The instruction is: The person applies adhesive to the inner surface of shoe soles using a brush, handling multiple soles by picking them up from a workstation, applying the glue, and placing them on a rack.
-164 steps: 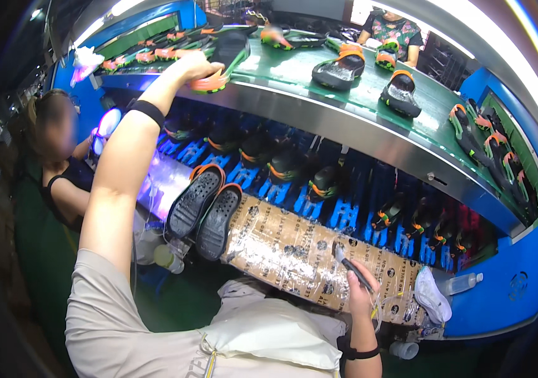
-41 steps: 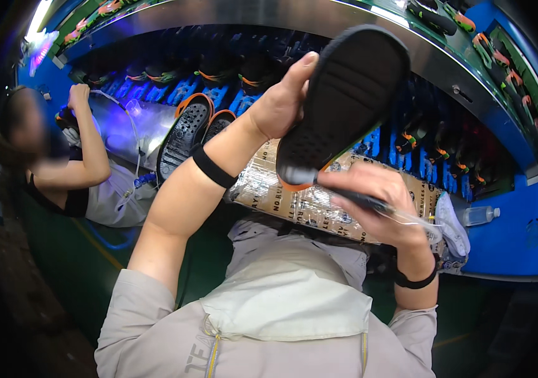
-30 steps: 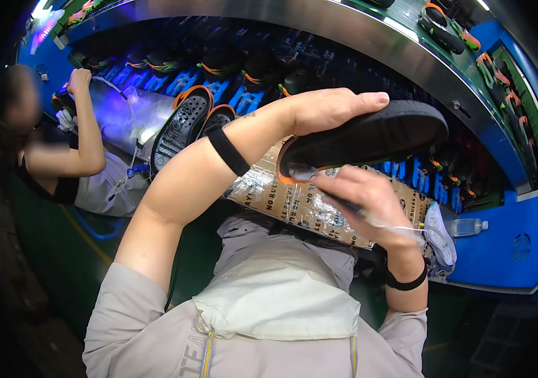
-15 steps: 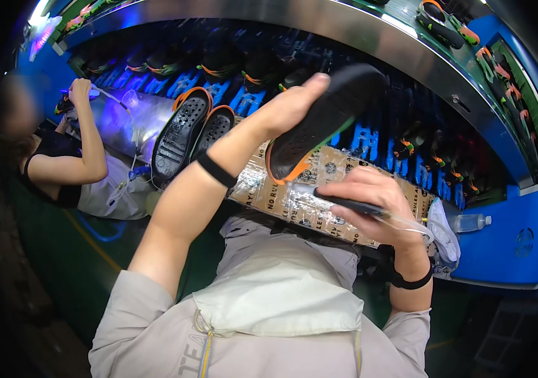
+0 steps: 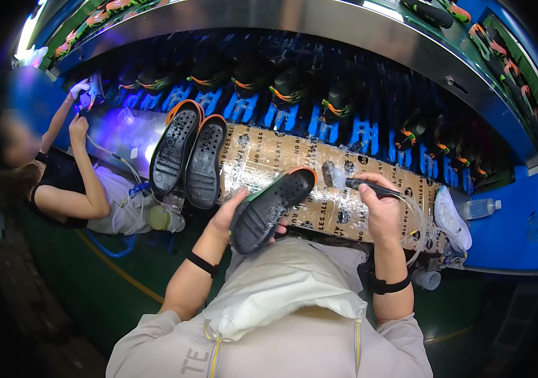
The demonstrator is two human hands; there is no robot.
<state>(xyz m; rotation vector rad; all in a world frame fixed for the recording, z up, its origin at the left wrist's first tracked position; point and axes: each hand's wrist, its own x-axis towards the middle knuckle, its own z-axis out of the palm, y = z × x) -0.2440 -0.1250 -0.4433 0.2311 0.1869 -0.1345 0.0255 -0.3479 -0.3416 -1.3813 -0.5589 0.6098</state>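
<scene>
My left hand (image 5: 226, 217) is closed round the lower left end of a black shoe sole (image 5: 267, 217) with an orange and green rim. Its hollow inner face, with small holes, ridges and a wet sheen, is turned up. In my right hand (image 5: 382, 211) is the black handle of a brush (image 5: 339, 176), from which a clear thin hose curves down. The brush's dark bristles, with whitish stuff behind them, are just right of the sole, apart from it. Two similar soles, one outer (image 5: 173, 157) and one inner (image 5: 204, 167), lie side by side left of my left hand.
The bench (image 5: 262, 151) is covered with film-wrapped printed cardboard. Behind it, dark shoe uppers (image 5: 291, 88) stand on blue holders under a metal-edged shelf. A white shoe-shaped piece (image 5: 451, 217) and a clear bottle (image 5: 480, 208) lie at right. A co-worker (image 5: 61, 195) sits at left.
My left hand has brought the sole down and back toward me, its hollow face now turned up. The brush has moved from the sole's orange end to the right, its bristles now in view.
</scene>
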